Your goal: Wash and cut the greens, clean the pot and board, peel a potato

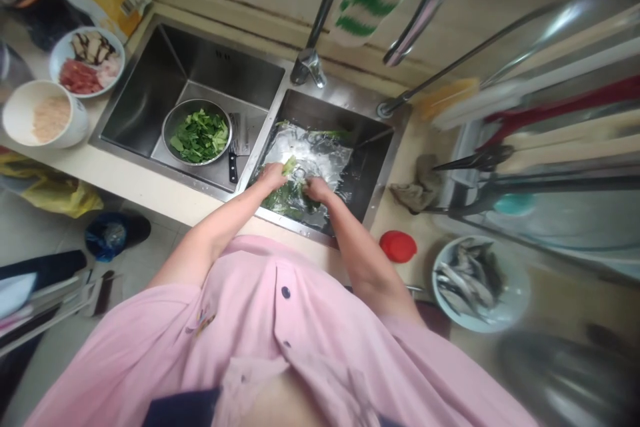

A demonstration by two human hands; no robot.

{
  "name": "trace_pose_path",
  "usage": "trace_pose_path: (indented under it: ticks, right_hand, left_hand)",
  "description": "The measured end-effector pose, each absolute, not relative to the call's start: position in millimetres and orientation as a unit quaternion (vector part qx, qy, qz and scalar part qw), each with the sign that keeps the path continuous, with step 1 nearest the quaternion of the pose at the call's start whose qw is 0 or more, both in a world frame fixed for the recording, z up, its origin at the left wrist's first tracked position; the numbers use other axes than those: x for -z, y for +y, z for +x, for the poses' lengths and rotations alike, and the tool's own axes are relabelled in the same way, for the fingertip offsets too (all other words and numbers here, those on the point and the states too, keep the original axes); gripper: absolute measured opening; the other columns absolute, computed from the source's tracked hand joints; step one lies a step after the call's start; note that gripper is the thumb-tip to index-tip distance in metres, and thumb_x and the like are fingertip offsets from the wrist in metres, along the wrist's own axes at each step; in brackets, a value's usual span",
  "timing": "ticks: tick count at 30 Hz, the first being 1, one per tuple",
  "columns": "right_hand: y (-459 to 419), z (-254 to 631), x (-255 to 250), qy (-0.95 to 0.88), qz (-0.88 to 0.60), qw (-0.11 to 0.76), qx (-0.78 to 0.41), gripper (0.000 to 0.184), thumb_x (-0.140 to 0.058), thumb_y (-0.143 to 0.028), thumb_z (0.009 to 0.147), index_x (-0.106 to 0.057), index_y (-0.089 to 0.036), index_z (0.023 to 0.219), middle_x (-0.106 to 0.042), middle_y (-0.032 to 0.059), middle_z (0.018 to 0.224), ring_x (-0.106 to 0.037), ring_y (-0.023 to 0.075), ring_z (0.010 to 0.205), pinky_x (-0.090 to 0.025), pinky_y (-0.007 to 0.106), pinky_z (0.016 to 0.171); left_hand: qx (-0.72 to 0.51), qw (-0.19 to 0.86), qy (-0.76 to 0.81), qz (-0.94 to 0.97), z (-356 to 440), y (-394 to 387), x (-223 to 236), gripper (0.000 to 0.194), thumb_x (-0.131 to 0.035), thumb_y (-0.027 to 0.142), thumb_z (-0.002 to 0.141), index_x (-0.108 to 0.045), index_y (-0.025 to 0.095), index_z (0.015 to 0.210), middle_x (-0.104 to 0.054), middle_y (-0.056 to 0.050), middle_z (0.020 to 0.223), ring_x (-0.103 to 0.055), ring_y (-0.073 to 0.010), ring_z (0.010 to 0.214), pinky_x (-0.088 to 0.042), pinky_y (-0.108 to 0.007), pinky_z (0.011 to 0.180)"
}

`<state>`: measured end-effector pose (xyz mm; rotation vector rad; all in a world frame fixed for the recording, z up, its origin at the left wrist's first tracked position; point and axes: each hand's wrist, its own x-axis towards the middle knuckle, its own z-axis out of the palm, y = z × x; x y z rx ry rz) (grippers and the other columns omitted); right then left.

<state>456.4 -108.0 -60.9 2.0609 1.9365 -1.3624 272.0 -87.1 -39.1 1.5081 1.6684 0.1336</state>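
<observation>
Both of my hands are in the right basin (373, 173) of a steel double sink, over splashing water. My left hand (273, 175) is closed round pale green stalks of leafy greens (289, 164). A short way to its right, my right hand (317, 189) is closed on darker greens, its fingertips partly hidden. More leafy greens (280, 200) lie in the water below and between the hands. In the left basin (215, 93) a steel bowl (173, 117) holds cut green leaves (200, 135). A cleaver (240, 137) with a black handle lies beside that bowl.
Behind the basins stands the faucet (307, 67). Left on the counter are a plate of sliced meat (83, 77) and a white tub (65, 127). To the right are a red object (398, 246), a bowl of fish (470, 280), a cloth (420, 187) and a utensil rack (465, 180).
</observation>
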Motion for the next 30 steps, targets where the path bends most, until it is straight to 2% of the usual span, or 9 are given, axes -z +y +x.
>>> trace_pose_path:
  ticks: [3, 6, 8, 11, 15, 17, 20, 23, 30]
  right_hand:
    - [-110.6, 466.3, 43.6, 0.532, 0.652, -0.138, 0.523, 0.023, -0.06, -0.043, 0.082, -0.058, -0.021, 0.089, -0.062, 0.0011, 0.075, -0.058, 0.0182, 0.069, -0.05, 0.031, 0.069]
    - [-112.0, 466.0, 21.0, 0.446, 0.591, -0.31, 0.596, 0.037, -0.065, -0.051, 0.076, -0.056, -0.024, 0.099, -0.06, -0.0011, 0.079, -0.054, 0.0162, 0.068, -0.048, 0.029, 0.067]
    - [-113.0, 457.6, 8.7, 0.45, 0.571, -0.349, 0.591, 0.039, -0.068, -0.053, 0.074, -0.054, -0.026, 0.099, -0.061, -0.0001, 0.083, -0.055, 0.0174, 0.073, -0.049, 0.03, 0.07]
    - [-114.5, 444.2, -2.7, 0.506, 0.572, -0.343, 0.547, 0.036, -0.062, -0.058, 0.08, -0.052, -0.026, 0.094, -0.059, 0.0011, 0.084, -0.053, 0.0191, 0.077, -0.049, 0.032, 0.074]
    - [-115.7, 443.9, -12.9, 0.624, 0.583, -0.286, 0.434, 0.029, -0.055, -0.052, 0.086, -0.05, -0.024, 0.082, -0.05, -0.0012, 0.07, -0.044, 0.0176, 0.068, -0.044, 0.032, 0.07]
    - [-115.4, 448.8, -20.9, 0.671, 0.566, -0.259, 0.402, 0.02, -0.053, -0.044, 0.088, -0.054, -0.024, 0.09, -0.054, -0.0001, 0.071, -0.045, 0.018, 0.067, -0.044, 0.033, 0.071]
    - [-113.6, 454.8, -37.1, 0.715, 0.544, -0.218, 0.38, 0.02, -0.051, -0.036, 0.089, -0.058, -0.022, 0.101, -0.06, 0.0031, 0.077, -0.05, 0.0192, 0.068, -0.044, 0.033, 0.073]
    - [-110.7, 456.8, -52.9, 0.723, 0.54, -0.177, 0.393, 0.015, -0.048, -0.035, 0.089, -0.056, -0.022, 0.087, -0.059, 0.0032, 0.073, -0.049, 0.0186, 0.066, -0.043, 0.032, 0.071]
    - [-108.4, 456.5, -68.7, 0.7, 0.514, -0.155, 0.471, 0.031, -0.046, -0.047, 0.092, -0.047, -0.022, 0.074, -0.055, 0.0013, 0.068, -0.047, 0.0159, 0.066, -0.04, 0.03, 0.068]
  left_hand:
    - [-0.205, 0.452, 0.64, 0.587, 265.3, -83.9, 31.1, 0.015, -0.076, 0.022, 0.073, -0.061, 0.02, 0.071, -0.068, -0.005, 0.075, -0.067, -0.0246, 0.082, -0.052, -0.035, 0.081]
    - [-0.345, 0.523, 0.589, 0.511, 266.1, -84.0, 23.2, 0.022, -0.08, 0.028, 0.075, -0.061, 0.019, 0.072, -0.062, -0.001, 0.067, -0.063, -0.0189, 0.07, -0.052, -0.032, 0.075]
    - [-0.387, 0.556, 0.56, 0.478, 270.1, -86.3, 16.9, 0.029, -0.086, 0.032, 0.071, -0.061, 0.019, 0.074, -0.061, 0.0, 0.069, -0.063, -0.0179, 0.07, -0.052, -0.032, 0.074]
    - [-0.4, 0.581, 0.521, 0.481, 273.4, -89.7, 4.4, 0.036, -0.091, 0.036, 0.065, -0.064, 0.017, 0.079, -0.067, -0.002, 0.079, -0.065, -0.0195, 0.077, -0.054, -0.033, 0.077]
    - [-0.354, 0.577, 0.495, 0.545, 267.7, -87.9, -14.0, 0.026, -0.085, 0.032, 0.068, -0.067, 0.016, 0.078, -0.067, -0.002, 0.077, -0.065, -0.0195, 0.077, -0.053, -0.031, 0.074]
    - [-0.318, 0.536, 0.5, 0.601, 263.8, -84.4, -22.9, 0.019, -0.08, 0.025, 0.066, -0.065, 0.016, 0.072, -0.063, 0.0, 0.07, -0.062, -0.018, 0.073, -0.05, -0.029, 0.071]
    - [-0.275, 0.469, 0.494, 0.679, 261.2, -79.1, -35.4, 0.013, -0.074, 0.02, 0.065, -0.062, 0.017, 0.067, -0.059, 0.002, 0.065, -0.058, -0.0162, 0.069, -0.046, -0.027, 0.069]
    - [-0.249, 0.437, 0.486, 0.715, 262.1, -76.3, -45.7, 0.01, -0.07, 0.021, 0.066, -0.06, 0.017, 0.066, -0.057, 0.003, 0.062, -0.054, -0.0149, 0.066, -0.043, -0.027, 0.067]
    - [-0.197, 0.431, 0.461, 0.75, 259.8, -76.0, -56.9, 0.017, -0.071, 0.025, 0.068, -0.058, 0.016, 0.063, -0.049, 0.004, 0.056, -0.048, -0.0126, 0.06, -0.035, -0.026, 0.06]
